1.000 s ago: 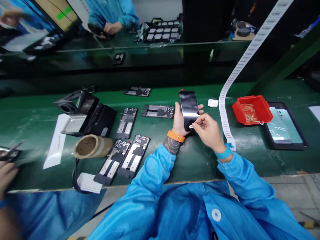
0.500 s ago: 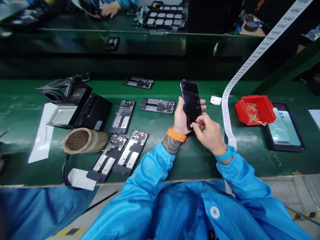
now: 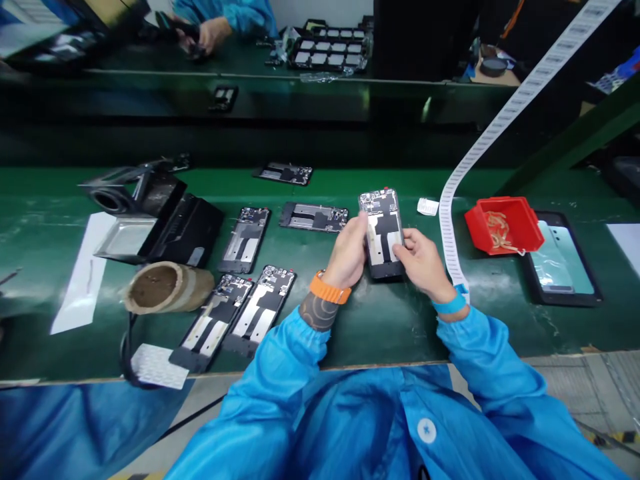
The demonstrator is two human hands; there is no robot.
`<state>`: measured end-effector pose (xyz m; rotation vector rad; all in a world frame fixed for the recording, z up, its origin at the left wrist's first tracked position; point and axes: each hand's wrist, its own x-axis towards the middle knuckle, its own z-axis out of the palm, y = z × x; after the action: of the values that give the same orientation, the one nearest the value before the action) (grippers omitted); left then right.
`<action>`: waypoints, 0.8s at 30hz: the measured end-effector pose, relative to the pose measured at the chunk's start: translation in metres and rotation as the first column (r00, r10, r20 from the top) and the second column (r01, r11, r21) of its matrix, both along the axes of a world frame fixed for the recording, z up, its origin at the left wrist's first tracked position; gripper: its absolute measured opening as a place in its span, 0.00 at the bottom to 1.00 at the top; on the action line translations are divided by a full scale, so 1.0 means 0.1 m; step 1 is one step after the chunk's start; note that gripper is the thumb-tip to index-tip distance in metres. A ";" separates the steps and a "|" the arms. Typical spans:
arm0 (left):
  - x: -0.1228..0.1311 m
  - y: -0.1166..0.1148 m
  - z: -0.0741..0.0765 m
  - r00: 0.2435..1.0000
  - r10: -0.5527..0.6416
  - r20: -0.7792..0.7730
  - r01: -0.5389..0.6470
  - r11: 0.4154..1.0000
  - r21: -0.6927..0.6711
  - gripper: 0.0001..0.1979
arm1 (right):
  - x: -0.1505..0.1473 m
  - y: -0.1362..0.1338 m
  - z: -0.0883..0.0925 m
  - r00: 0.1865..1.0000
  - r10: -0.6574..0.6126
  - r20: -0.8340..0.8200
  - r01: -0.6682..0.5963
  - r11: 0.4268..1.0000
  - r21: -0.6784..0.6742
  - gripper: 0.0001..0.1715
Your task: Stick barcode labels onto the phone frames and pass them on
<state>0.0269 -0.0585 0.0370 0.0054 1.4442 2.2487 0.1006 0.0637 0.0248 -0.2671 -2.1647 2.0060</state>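
An opened phone point(image 3: 383, 230) is held between my two hands, its inner side with circuit board and silver battery bay facing up. My left hand point(image 3: 349, 253) grips its left edge, thumb along the side. On the lower right edge, my right hand point(image 3: 423, 261) holds it with the thumb on the frame. Fingers beneath the phone are hidden. To the left lie several similar opened phones: one sideways point(image 3: 315, 217), one upright point(image 3: 246, 239), and a pair nearer the front edge, including this phone point(image 3: 263, 305).
A red bin point(image 3: 504, 225) with rubber bands stands right, beside a black tray point(image 3: 595, 297) holding a pale green phone back. A barcode label strip point(image 3: 480, 148) hangs down to the bench. At left are a cardboard tube point(image 3: 167, 288) and a black device point(image 3: 187, 230). A co-worker's hand point(image 3: 215, 33) shows opposite.
The phone has been turned over: its dark screen faced up before, now its open inside does. My right hand has moved from pinching a small white bit to holding the phone's edge.
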 end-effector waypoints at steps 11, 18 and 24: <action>0.11 -0.18 -0.04 0.954 -0.298 0.038 0.287 0.942 0.171 0.32 | -0.03 0.13 -0.07 0.961 0.028 0.277 -0.057 0.994 0.097 0.24; 0.19 -0.07 -0.13 0.971 -0.199 0.129 0.191 0.979 0.075 0.18 | 0.01 0.17 0.11 0.977 -0.152 0.150 0.006 0.723 0.691 0.36; 0.17 -0.02 -0.22 0.953 -0.062 0.296 0.038 0.995 0.087 0.24 | 0.09 0.14 0.12 0.974 -0.033 -0.226 0.196 0.629 0.752 0.14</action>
<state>0.0435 -0.0607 0.0147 -0.2585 1.1801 2.1553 0.1098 0.0781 0.0368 -0.0670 -2.5463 0.8196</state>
